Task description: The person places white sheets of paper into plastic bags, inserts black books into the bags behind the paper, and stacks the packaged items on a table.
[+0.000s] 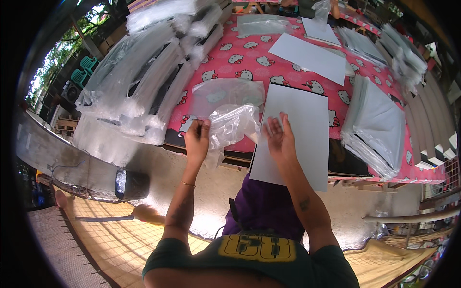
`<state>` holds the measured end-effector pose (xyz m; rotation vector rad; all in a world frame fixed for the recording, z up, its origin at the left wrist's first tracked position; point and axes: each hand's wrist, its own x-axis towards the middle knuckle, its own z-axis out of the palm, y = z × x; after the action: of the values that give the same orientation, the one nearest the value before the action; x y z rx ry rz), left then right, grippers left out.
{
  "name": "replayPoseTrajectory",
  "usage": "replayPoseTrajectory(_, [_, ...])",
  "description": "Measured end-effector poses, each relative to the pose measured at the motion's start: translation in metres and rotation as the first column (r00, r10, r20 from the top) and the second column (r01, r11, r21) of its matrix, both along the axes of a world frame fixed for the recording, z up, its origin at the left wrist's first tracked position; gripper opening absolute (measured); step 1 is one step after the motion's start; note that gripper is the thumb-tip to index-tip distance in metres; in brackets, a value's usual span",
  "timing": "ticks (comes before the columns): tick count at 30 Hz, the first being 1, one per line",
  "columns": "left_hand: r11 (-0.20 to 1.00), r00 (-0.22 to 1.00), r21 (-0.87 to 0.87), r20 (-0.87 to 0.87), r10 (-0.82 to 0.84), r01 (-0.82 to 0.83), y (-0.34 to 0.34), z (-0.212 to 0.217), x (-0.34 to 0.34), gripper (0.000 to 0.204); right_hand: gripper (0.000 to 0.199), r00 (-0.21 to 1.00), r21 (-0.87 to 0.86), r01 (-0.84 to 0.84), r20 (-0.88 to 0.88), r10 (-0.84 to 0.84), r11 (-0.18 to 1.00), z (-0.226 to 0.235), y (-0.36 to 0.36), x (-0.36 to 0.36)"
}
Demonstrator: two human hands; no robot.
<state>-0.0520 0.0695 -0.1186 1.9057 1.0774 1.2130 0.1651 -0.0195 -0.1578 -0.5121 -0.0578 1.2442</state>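
Note:
A clear plastic bag (233, 126) hangs crumpled from my left hand (197, 139), whose thumb and fingers pinch its left edge. My right hand (279, 139) is open, palm turned up and fingers stretched, above the left part of a large white board (300, 139). That board lies at the table's near edge and sticks out over it toward me; a dark edge shows under its far side. Just beyond the crumpled bag, a flat clear plastic sheet (225, 91) rests on the pink patterned tablecloth (283, 72).
Tall stacks of clear plastic bags (139, 72) fill the table's left side. To the right lies a pile of bagged white sheets (377, 125). Farther off are another white board (309, 56) and a co-worker's hand (334, 9). A broom (146, 214) and a black bin (132, 184) are below left.

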Motion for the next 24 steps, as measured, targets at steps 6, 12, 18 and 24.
replayPoseTrajectory(6, [0.814, 0.852, 0.581, -0.432, 0.294, 0.014, -0.012, 0.004, 0.021, 0.029, 0.039, 0.903, -0.203, -0.364, 0.16, 0.398, 0.909, 0.017, -0.015, -0.013])
replayPoseTrajectory(12, [0.974, 0.957, 0.001, -0.187, -0.223, 0.227, -0.013, 0.0, 0.051, 0.026, 0.033, 0.773, -0.015, 0.009, 0.634, 0.002, 1.0, 0.017, -0.012, 0.008])
replayPoseTrajectory(18, [0.999, 0.999, 0.01, -0.026, -0.048, 0.048, 0.051, 0.018, 0.031, 0.026, 0.023, 0.595, -0.046, 0.359, 0.781, -0.191, 0.932, 0.053, -0.057, 0.111])
replayPoseTrajectory(24, [0.757, 0.755, 0.002, -0.072, -0.651, 0.653, -0.018, 0.033, 0.115, 0.028, 0.032, 0.29, -0.081, 0.273, 0.957, -0.002, 0.959, 0.077, -0.058, 0.102])
